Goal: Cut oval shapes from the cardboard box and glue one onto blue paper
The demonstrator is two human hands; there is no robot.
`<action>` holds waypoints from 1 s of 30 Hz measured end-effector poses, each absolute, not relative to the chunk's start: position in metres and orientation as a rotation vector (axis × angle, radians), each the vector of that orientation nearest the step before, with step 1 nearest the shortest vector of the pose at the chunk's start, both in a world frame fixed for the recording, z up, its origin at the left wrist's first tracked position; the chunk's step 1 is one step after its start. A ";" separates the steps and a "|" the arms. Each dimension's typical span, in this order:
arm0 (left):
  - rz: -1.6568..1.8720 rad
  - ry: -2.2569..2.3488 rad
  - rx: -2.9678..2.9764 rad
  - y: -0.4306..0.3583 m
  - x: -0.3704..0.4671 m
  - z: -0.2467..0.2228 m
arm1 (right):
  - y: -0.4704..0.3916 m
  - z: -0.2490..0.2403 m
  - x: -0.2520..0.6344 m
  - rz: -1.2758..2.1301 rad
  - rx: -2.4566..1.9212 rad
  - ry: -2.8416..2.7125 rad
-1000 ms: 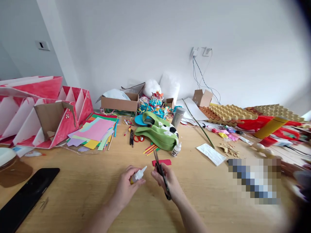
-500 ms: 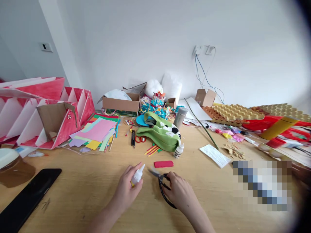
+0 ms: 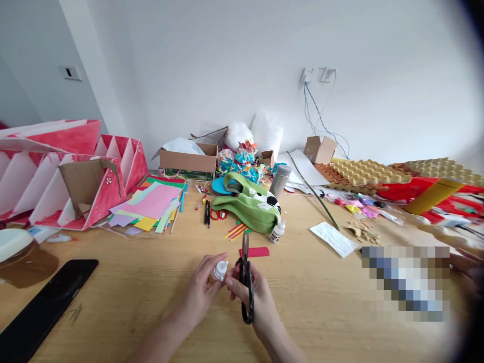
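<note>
My left hand (image 3: 200, 285) is closed around a small white glue bottle (image 3: 219, 270), its pointed tip turned toward me and the right. Close beside it, my right hand (image 3: 255, 292) grips black-handled scissors (image 3: 246, 282), blades pointing up and away. The thumb and fingertips of that hand meet near the bottle's tip; whether they touch it I cannot tell. Partly behind the scissors, a folded red strip (image 3: 259, 251) lies flat on the wooden table (image 3: 151, 302). Another white dropper bottle (image 3: 277, 233) stands upright farther back, next to a green cloth bag (image 3: 245, 209).
Coloured paper sheets (image 3: 155, 201) and a pink divided cardboard rack (image 3: 102, 196) are at the left. A black phone (image 3: 49, 307) lies front left beside a lidded jar (image 3: 22, 257). To the right are a white folded tissue (image 3: 334, 239), wood chips (image 3: 363, 232) and egg trays (image 3: 370, 174).
My right hand has swung the scissors upright and come in against the left hand. The glue bottle's tip, pointing up and away before, now tilts toward me.
</note>
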State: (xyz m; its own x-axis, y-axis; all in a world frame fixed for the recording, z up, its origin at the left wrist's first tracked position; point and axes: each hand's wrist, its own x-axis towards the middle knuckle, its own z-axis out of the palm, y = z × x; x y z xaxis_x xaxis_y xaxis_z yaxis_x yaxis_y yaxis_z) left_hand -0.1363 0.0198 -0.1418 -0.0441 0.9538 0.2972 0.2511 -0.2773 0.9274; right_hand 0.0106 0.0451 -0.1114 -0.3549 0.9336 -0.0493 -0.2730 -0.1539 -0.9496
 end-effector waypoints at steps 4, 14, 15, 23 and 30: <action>1.285 1.399 1.605 0.019 -0.135 -0.137 | 0.047 -0.117 0.011 1.669 -0.852 -1.130; 1.307 1.523 1.560 0.021 -0.135 -0.145 | 0.044 -0.129 0.005 1.684 -0.837 -1.086; 1.308 1.530 1.553 0.021 -0.135 -0.146 | 0.044 -0.130 0.005 1.672 -0.837 -1.085; 1.152 1.584 1.675 0.018 -0.138 -0.136 | 0.042 -0.136 0.004 1.650 -0.811 -1.064; 1.118 1.446 1.685 0.018 -0.135 -0.132 | 0.042 -0.130 0.007 1.685 -0.811 -1.095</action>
